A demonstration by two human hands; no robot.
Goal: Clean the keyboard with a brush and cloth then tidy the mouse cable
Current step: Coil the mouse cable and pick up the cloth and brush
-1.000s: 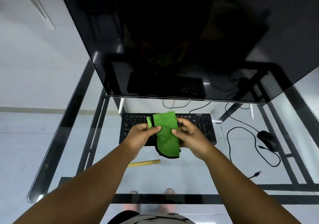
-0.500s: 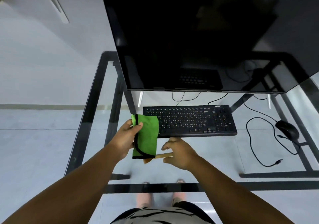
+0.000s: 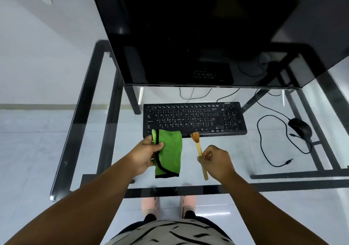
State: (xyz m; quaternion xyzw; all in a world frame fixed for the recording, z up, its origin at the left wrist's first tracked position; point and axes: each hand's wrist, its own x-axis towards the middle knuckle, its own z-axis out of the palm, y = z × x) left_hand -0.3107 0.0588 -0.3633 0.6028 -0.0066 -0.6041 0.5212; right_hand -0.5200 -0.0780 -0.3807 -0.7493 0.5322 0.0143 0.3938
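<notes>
A black keyboard lies on the glass desk under the monitor. My left hand grips a folded green cloth with black trim, which hangs just in front of the keyboard's left end. My right hand holds a wooden brush by its handle, bristles pointing up toward the keyboard's front edge. A black mouse sits at the right, its cable looping loose over the glass to a free plug.
A large dark monitor overhangs the back of the desk. Black frame bars run beneath the glass. Thin cables trail behind the keyboard. My feet show below the desk's front edge.
The cloth passed from both hands to my left hand alone. My right hand reached down to the brush on the desk and lifted it upright.
</notes>
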